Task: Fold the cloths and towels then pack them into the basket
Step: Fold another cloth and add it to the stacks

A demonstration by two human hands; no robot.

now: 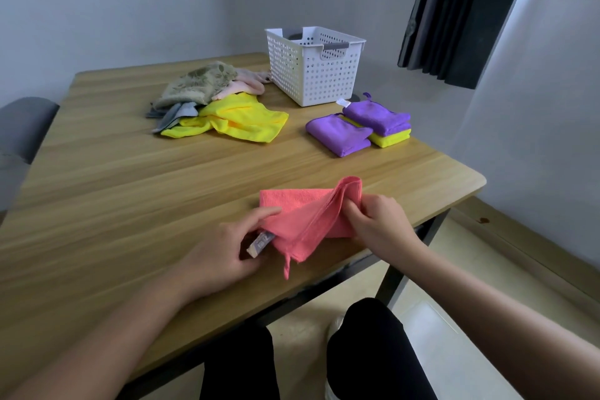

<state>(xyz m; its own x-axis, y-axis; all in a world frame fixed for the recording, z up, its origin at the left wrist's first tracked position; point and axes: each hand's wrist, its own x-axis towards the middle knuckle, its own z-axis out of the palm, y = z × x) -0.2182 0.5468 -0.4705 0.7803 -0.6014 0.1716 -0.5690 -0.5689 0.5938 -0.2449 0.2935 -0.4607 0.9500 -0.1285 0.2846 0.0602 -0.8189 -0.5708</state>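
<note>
A coral pink cloth lies half folded near the table's front edge. My left hand pinches its near left corner, where a label tag sticks out. My right hand grips the raised right fold of the same cloth. A white perforated basket stands at the back of the table. Two folded purple cloths and a folded yellow one are stacked right of centre. An unfolded pile lies at the back left: a yellow cloth, a green patterned towel, a pale pink one and a grey one.
The wooden table has bare surface on its left and middle. A grey chair stands at the left edge. Dark curtains hang at the back right. My knees in black trousers show below the table's front edge.
</note>
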